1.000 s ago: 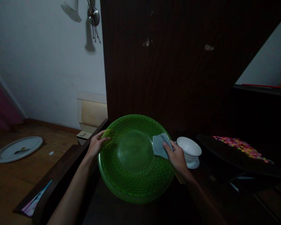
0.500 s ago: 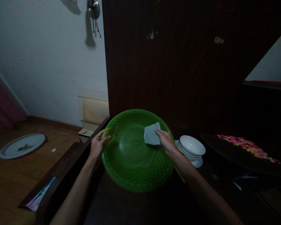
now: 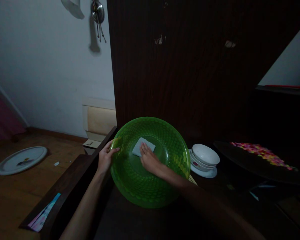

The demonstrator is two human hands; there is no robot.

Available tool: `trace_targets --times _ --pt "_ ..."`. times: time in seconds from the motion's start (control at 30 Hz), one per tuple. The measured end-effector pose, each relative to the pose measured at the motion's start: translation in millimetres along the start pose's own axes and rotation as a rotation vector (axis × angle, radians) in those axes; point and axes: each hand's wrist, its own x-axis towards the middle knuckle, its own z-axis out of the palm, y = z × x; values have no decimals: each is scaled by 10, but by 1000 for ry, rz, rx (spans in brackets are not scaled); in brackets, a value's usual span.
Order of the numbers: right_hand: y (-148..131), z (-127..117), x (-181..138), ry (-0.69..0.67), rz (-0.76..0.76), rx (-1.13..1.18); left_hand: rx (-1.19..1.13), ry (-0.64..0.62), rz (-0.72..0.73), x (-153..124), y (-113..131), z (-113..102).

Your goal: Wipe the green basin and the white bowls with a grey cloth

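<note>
A round green plastic basin (image 3: 150,193) with a scale-like pattern is tilted toward me above the dark surface. My left hand (image 3: 105,156) grips its left rim, thumb inside and the other fingers behind the edge. Inside the basin, my right hand (image 3: 150,160) presses a white cloth (image 3: 138,146) against the bottom, left of centre. The fingers of that hand lie over the cloth, and its far edge sticks out past them.
Right of the basin, white bowls (image 3: 205,155) are stacked on a plate (image 3: 210,174). A dark surface farther right bears pink and yellow pieces (image 3: 262,155). A dark wooden panel (image 3: 185,73) stands behind. A white oval lid-like object (image 3: 5,168) lies on the floor at left.
My right hand has moved left with the cloth, from the basin's right side to its bottom, and turned palm down. My left hand keeps its hold on the rim.
</note>
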Motion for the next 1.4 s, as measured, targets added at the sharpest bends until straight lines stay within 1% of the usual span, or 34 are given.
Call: trace_targets --times 0.1,0.2,0.37,0.57,0.73,0.83,1.0,1.17,1.4 --pt "-43 120 -136 -80 -84 -96 -18 -9 -4 0 -11 -8" --pt "-51 138 -194 -108 -109 -171 -34 -18 -14 -7 -14 -9" --pt "-9 71 -119 -91 -41 -264 -62 -21 -4 -37 0 3" --pt "44 -72 64 -60 57 -320 -9 -64 13 -61 7 -20" --pt "-17 -142 197 -51 59 -333 -21 -72 44 -73 25 -30" --pt "-85 -121 256 -58 15 -347 -37 -85 48 -77 29 -33" --pt "-197 -4 252 -98 -115 -344 -11 -78 59 -76 31 -35" --pt "-262 46 121 -200 -253 -317 7 -55 52 -68 36 -34" --pt "-257 5 -79 -338 -373 -302 18 -43 66 -43 -9 -56"
